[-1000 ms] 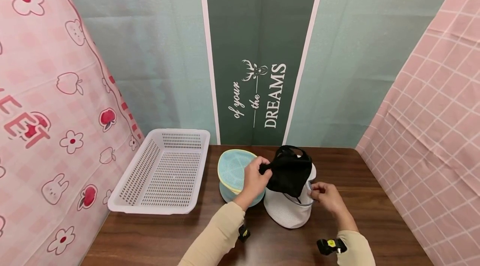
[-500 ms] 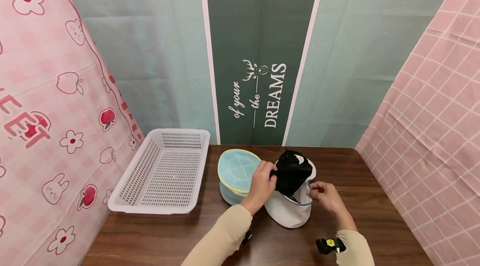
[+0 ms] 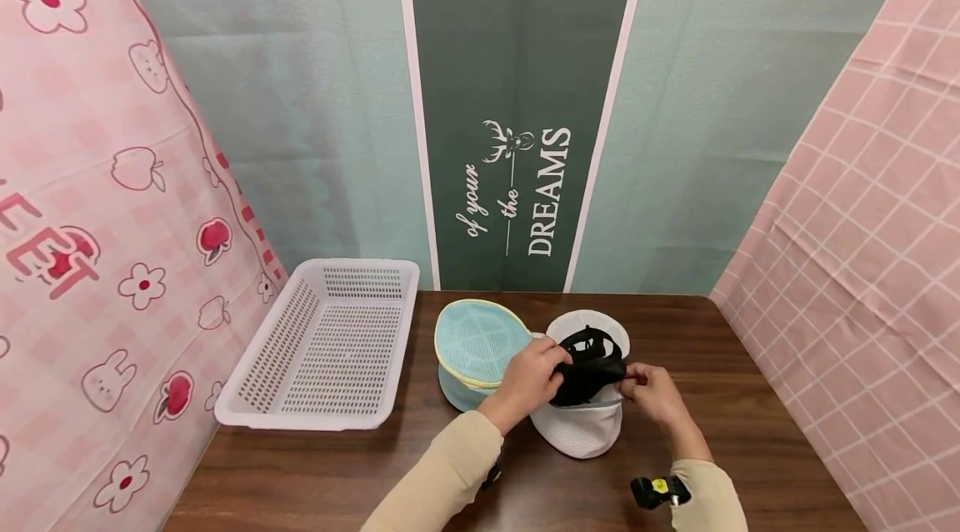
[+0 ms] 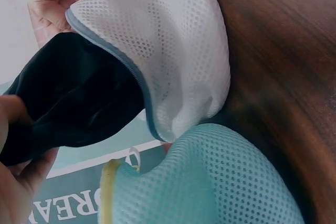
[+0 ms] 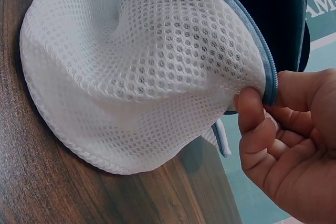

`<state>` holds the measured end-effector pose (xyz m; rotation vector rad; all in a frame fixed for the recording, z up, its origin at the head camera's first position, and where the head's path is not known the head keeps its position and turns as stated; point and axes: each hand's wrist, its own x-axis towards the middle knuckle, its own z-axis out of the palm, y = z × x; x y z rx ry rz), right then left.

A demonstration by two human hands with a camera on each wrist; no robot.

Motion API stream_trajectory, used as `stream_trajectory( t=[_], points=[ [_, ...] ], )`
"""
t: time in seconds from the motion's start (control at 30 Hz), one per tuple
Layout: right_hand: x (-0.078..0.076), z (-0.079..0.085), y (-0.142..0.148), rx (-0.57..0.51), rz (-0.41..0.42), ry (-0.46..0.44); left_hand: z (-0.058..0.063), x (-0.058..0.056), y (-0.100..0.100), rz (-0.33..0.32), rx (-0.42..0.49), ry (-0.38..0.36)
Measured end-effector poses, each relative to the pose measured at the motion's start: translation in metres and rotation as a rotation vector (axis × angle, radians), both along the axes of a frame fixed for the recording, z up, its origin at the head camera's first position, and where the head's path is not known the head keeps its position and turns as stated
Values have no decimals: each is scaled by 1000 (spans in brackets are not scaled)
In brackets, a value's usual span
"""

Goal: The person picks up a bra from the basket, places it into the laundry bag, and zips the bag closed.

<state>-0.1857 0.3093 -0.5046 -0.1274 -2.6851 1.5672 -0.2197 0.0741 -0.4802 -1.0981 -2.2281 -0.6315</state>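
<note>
One white mesh bag [image 3: 579, 434] partly encloses black cloth [image 3: 588, 382].

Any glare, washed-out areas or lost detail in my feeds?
Head view: faint sheen on the wooden table near the bottom edge, black cloth with little detail; left wrist: background washed out at upper left, cloth's folds barely readable; right wrist: weave of the white mesh bag clear, cloth nearly solid dark.

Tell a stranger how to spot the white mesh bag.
On the wooden table, look right of the basket, past the blue bag. The white bag has its edge pinched by the right hand. Unlike the yellow-trimmed blue bag, it has grey-blue trim and black cloth at its mouth.
</note>
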Motion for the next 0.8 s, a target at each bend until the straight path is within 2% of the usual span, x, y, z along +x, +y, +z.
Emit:
stream_trajectory(
  t=[0.17, 0.27, 0.4, 0.53, 0.67, 0.8],
  points=[
    [1, 1, 2, -13, -17, -27, 6, 3, 0, -61, -120, -37],
    [1, -1, 2, -36, -27, -27, 7, 4, -1, -91, -150, -13],
    [-1, -2, 1, -72, -46, -21, 7, 7, 0, -74, -230, 47],
    [-2, -2, -1, -87, -56, -26, 6, 13, 5, -60, -306, 58],
    [-1, 0, -2, -92, -50, -38, 4, 18, 13, -89, -333, 74],
    [0, 2, -2, -91, -51, -45, 0, 24, 23, -80, -355, 139]
  ],
)
